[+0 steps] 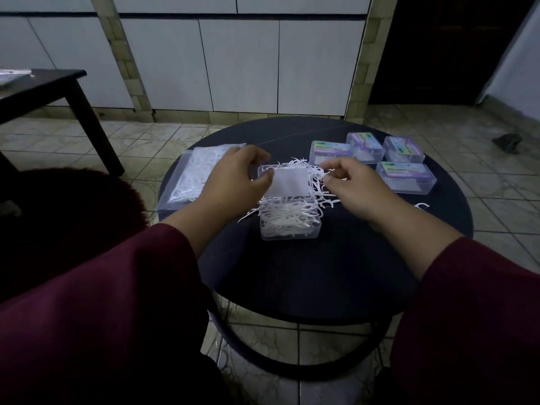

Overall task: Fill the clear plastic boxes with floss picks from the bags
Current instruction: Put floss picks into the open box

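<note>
My left hand (233,176) pinches a white card (287,182) above the open clear box (289,222) in the middle of the tabletop (292,273), I think to cover the floss picks (280,217) heaped inside. My right hand (353,185) seems to pinch loose picks. The bag (193,173) lies left; four closed boxes (406,178) wait far right.

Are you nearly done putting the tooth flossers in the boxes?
Partly. Four closed boxes with colourful labels sit at the table's far right and look finished. The open box in the middle is heaped with floss picks, many spilling around it. The left hand holds its lid with a white card, and the right hand pinches near the loose picks. A bag on the left still holds more.
</note>
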